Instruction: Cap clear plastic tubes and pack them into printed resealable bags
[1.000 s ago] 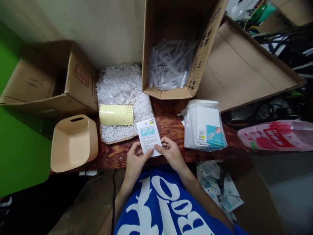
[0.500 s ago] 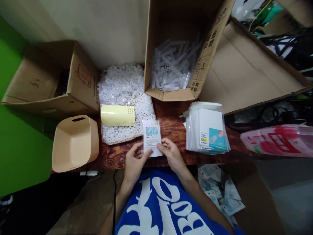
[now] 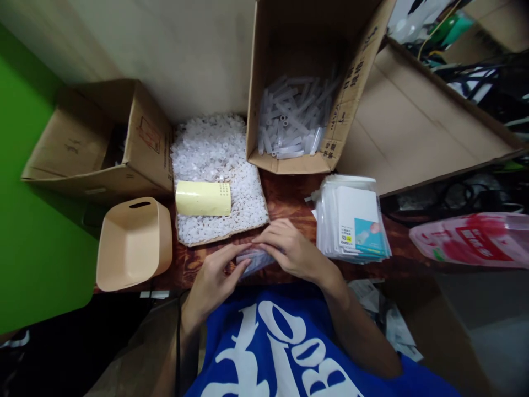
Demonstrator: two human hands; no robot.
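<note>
Low over the front of the wooden table, a clear plastic packet (image 3: pixel 258 261) lies tilted between my hands, its top partly covered by fingers. My left hand (image 3: pixel 221 271) pinches its left end between thumb and fingers. On the right, my right hand (image 3: pixel 287 246) is closed on its upper edge, fingers bent across the top. Just beyond them is a cardboard tray of small white pieces (image 3: pixel 243 204), with a yellow card (image 3: pixel 203 198) lying on it. A stack of printed cards in clear sleeves (image 3: pixel 359 220) sits to the right.
An open carton of translucent tubes (image 3: pixel 293 116) stands at the back. At the left are a beige bin (image 3: pixel 134 242) and another open carton (image 3: pixel 152 149). A pink package (image 3: pixel 471 240) lies far right. Below the table edge, more packets (image 3: pixel 399 325) are visible.
The packet has gone from upright with its printed face showing to tilted and lower. My right hand has moved up and over its top edge, and the view has shifted slightly.
</note>
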